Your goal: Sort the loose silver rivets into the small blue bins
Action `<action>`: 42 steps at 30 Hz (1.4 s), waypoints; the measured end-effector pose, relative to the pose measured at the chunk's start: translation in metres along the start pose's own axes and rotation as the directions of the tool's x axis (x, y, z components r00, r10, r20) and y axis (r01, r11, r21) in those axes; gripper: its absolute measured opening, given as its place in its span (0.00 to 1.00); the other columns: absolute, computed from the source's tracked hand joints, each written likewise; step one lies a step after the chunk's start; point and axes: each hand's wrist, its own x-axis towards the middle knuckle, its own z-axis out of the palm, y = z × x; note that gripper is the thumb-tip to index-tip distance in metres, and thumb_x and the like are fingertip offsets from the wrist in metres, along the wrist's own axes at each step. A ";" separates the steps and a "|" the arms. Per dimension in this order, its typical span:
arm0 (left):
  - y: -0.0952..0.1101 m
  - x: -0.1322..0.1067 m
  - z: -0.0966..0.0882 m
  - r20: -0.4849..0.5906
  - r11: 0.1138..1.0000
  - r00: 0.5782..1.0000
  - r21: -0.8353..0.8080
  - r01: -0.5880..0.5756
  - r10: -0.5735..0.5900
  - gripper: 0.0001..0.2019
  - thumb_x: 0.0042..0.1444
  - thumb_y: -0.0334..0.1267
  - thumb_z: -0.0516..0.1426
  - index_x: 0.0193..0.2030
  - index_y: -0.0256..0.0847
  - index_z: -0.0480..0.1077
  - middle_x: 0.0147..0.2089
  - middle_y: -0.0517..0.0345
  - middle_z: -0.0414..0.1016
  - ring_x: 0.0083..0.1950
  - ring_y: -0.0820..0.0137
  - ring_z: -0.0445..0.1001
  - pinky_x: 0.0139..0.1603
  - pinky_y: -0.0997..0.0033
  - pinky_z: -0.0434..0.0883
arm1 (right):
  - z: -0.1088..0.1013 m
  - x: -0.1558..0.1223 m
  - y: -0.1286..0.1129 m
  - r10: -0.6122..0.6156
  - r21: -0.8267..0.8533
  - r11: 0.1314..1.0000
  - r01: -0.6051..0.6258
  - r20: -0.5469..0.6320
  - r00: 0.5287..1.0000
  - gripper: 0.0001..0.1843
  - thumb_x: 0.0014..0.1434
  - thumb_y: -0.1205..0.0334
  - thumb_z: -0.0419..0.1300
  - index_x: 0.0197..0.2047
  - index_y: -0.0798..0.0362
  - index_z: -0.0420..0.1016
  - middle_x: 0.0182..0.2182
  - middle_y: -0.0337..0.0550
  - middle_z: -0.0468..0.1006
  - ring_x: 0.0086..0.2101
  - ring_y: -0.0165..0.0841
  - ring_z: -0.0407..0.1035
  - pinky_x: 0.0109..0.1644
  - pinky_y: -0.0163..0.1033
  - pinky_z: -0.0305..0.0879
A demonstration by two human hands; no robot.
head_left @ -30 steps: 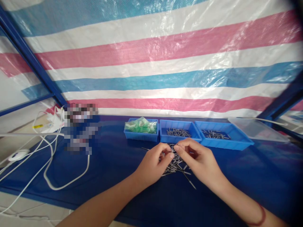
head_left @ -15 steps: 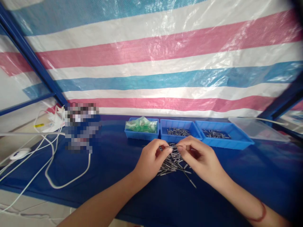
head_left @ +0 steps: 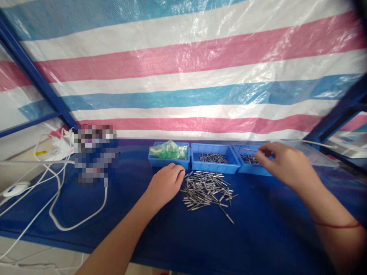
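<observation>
A loose pile of small metal pins (head_left: 208, 189) lies on the blue table cover (head_left: 160, 233). My left hand (head_left: 166, 183) rests just left of the pile, fingers curled, with nothing visible in it. My right hand (head_left: 282, 162) is raised over the right blue tray (head_left: 242, 168), pinching one thin metal pin between thumb and fingers. That tray holds a few pins. The middle blue tray (head_left: 213, 166) also holds pins. The left blue tray (head_left: 168, 162) holds green plastic-wrapped parts.
A clear plastic lid (head_left: 323, 160) lies right of the trays. White cables (head_left: 57, 214) and a white switch (head_left: 15, 188) lie at the left, beside a blurred-out object (head_left: 94, 152). A striped tarp (head_left: 183, 68) backs the table, with blue frame posts (head_left: 335, 118) at both sides.
My hands had been together over the pile, working a pin. My right hand has since carried a pin to the right tray, and my left hand has dropped to the left of the pile.
</observation>
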 end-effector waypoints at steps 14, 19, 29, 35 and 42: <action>-0.011 0.005 0.011 0.109 0.996 0.994 0.086 0.004 -0.014 0.13 0.64 0.35 0.46 0.46 0.39 0.70 0.43 0.51 0.73 0.43 0.64 0.74 0.46 0.68 0.68 | 0.001 -0.008 -0.049 -0.203 0.199 0.965 0.174 0.137 0.970 0.12 0.62 0.55 0.52 0.41 0.51 0.72 0.37 0.45 0.76 0.29 0.35 0.71 0.35 0.40 0.64; -0.013 0.004 0.011 0.084 0.997 0.996 0.081 -0.011 0.004 0.13 0.64 0.37 0.47 0.37 0.38 0.71 0.39 0.51 0.74 0.40 0.65 0.74 0.42 0.69 0.67 | 0.001 -0.014 -0.067 -0.328 0.284 0.919 0.273 0.169 0.929 0.12 0.63 0.57 0.51 0.42 0.52 0.72 0.39 0.47 0.76 0.31 0.35 0.72 0.37 0.40 0.65; -0.015 0.003 0.004 0.113 0.995 0.990 0.068 0.071 -0.078 0.06 0.60 0.33 0.50 0.37 0.41 0.68 0.36 0.54 0.76 0.38 0.64 0.75 0.38 0.70 0.65 | 0.008 -0.021 -0.086 -0.472 0.527 0.801 0.285 0.261 0.842 0.09 0.62 0.61 0.52 0.37 0.51 0.73 0.31 0.43 0.76 0.28 0.32 0.70 0.34 0.38 0.65; -0.013 0.001 -0.002 0.118 0.979 0.976 0.116 0.169 -0.183 0.11 0.60 0.43 0.51 0.43 0.39 0.66 0.37 0.50 0.76 0.39 0.58 0.76 0.36 0.67 0.66 | 0.006 -0.021 -0.090 -0.447 0.521 0.813 0.262 0.269 0.853 0.09 0.61 0.61 0.53 0.35 0.50 0.73 0.28 0.41 0.75 0.27 0.32 0.70 0.32 0.37 0.63; -0.014 0.001 -0.001 0.146 0.973 0.971 0.163 0.163 -0.187 0.13 0.61 0.44 0.49 0.35 0.37 0.69 0.38 0.45 0.76 0.41 0.56 0.76 0.40 0.63 0.67 | 0.007 -0.022 -0.091 -0.448 0.517 0.820 0.246 0.313 0.837 0.10 0.62 0.62 0.51 0.35 0.51 0.73 0.28 0.42 0.75 0.26 0.32 0.69 0.32 0.38 0.63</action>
